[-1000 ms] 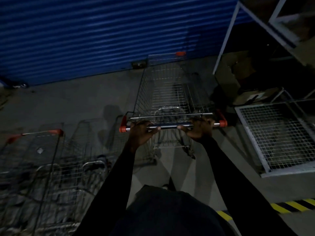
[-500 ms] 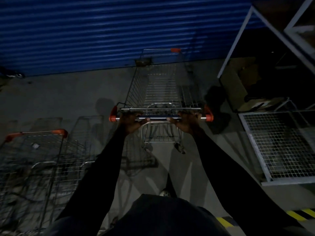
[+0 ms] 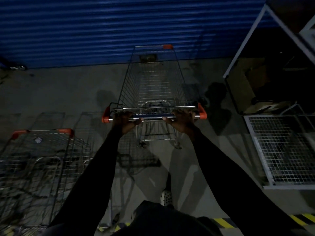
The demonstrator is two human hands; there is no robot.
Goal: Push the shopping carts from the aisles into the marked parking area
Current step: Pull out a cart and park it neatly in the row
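Both hands, left hand [image 3: 123, 121] and right hand [image 3: 182, 120], are gripping the cart [image 3: 154, 86] handle, fingers curled round it. Cart is pointing lengthwise at the blue shutter [image 3: 119, 28], parked carts [image 3: 40, 159] sitting left, wire cage [image 3: 279, 150] right.

Dim light falls on a grey concrete floor [image 3: 59, 89] that runs up to a blue corrugated shutter [image 3: 102, 31], with a white metal shelf frame [image 3: 245, 40] and a wire mesh panel [image 3: 281, 150] at right and a yellow-and-black floor stripe [image 3: 221, 222] nearest.

Parked carts [image 3: 39, 160] blurred, edge-cropped.
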